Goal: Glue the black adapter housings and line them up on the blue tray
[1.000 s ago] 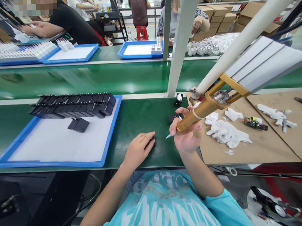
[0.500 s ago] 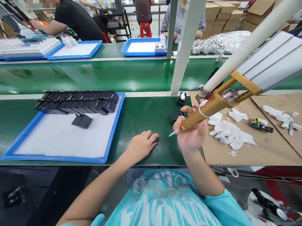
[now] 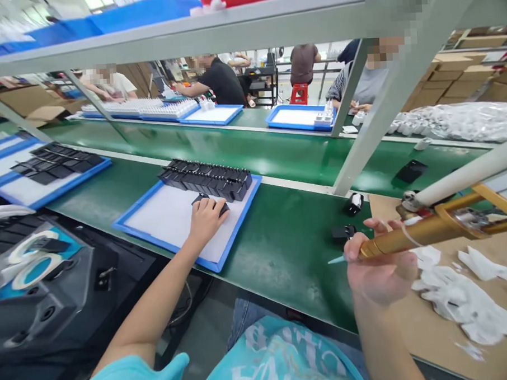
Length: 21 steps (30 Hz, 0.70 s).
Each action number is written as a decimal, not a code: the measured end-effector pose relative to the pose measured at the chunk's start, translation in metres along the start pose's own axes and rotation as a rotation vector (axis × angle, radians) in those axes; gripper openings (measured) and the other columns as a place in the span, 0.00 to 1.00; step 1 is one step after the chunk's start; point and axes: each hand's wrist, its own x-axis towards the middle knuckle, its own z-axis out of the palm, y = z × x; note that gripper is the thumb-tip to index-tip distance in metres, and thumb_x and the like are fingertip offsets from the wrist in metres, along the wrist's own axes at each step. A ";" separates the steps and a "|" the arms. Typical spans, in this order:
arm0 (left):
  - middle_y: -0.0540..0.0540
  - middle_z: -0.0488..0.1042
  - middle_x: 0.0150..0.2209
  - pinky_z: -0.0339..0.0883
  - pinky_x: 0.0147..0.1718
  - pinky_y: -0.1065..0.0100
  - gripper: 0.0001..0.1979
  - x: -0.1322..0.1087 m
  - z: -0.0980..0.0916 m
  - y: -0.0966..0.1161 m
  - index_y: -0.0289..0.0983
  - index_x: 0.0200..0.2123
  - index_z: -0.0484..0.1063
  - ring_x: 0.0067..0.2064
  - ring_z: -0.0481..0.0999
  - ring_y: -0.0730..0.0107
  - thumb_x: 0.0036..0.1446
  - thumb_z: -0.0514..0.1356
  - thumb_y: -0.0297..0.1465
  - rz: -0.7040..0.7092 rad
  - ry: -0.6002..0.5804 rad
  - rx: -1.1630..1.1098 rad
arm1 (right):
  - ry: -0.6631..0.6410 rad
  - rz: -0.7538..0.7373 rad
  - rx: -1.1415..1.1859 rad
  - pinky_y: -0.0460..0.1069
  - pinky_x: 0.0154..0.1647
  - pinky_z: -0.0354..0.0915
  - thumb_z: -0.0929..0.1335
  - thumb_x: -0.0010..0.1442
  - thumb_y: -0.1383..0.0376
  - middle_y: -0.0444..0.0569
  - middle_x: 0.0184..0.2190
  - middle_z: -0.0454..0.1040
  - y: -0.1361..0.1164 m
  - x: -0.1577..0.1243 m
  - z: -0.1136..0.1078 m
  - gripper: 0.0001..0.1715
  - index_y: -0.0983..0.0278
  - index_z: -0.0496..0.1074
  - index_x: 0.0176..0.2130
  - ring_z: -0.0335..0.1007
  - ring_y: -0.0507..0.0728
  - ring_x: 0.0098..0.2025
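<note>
My left hand (image 3: 206, 221) is over the white-lined blue tray (image 3: 218, 264), its fingers closed around a black power adapter (image 3: 224, 208) that shows only in part. Just beyond those fingers lies another black adapter (image 3: 198, 198), and rows of black adapters (image 3: 211, 179) fill the tray's far side. My right hand (image 3: 377, 268) is wrapped around a gold-coloured glue dispenser (image 3: 396, 241) with a pale blue nozzle tip pointing left. Past this tip, a black adapter (image 3: 343, 233) lies on the green bench, and one with a white part (image 3: 355, 203) sits farther back.
A slanted white post (image 3: 368, 129) rises at the bench's back edge. Brown cardboard (image 3: 431, 322) on the right bears crumpled white gloves (image 3: 468, 301). To the left are another tray of black adapters (image 3: 57, 165) and tape rolls (image 3: 36, 271). Co-workers sit across the bench.
My left hand has moved left and forward from the green bench onto the tray with the adapter. The view has swung left. My right hand keeps its grip on the glue dispenser.
</note>
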 end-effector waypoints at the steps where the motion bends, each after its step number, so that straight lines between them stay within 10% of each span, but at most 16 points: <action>1: 0.34 0.71 0.43 0.59 0.50 0.49 0.18 0.003 0.005 -0.009 0.38 0.52 0.72 0.52 0.67 0.44 0.63 0.55 0.39 -0.026 -0.004 0.006 | 0.000 0.005 0.001 0.47 0.15 0.57 0.68 0.51 0.44 0.44 0.40 0.71 0.000 0.000 0.000 0.27 0.56 0.70 0.46 0.64 0.48 0.16; 6: 0.34 0.55 0.63 0.56 0.57 0.45 0.24 0.012 0.019 -0.031 0.41 0.53 0.71 0.63 0.56 0.36 0.53 0.66 0.38 -0.132 -0.021 -0.122 | -0.005 0.008 0.027 0.49 0.15 0.58 0.69 0.50 0.43 0.43 0.41 0.73 0.005 0.001 -0.007 0.29 0.55 0.71 0.47 0.65 0.49 0.15; 21: 0.35 0.66 0.52 0.66 0.54 0.51 0.28 0.052 0.016 -0.175 0.35 0.53 0.66 0.56 0.67 0.46 0.47 0.64 0.35 -0.561 -0.025 -0.111 | -0.059 -0.053 0.026 0.49 0.15 0.59 0.68 0.52 0.44 0.46 0.42 0.73 0.013 0.008 -0.020 0.30 0.56 0.71 0.49 0.64 0.49 0.17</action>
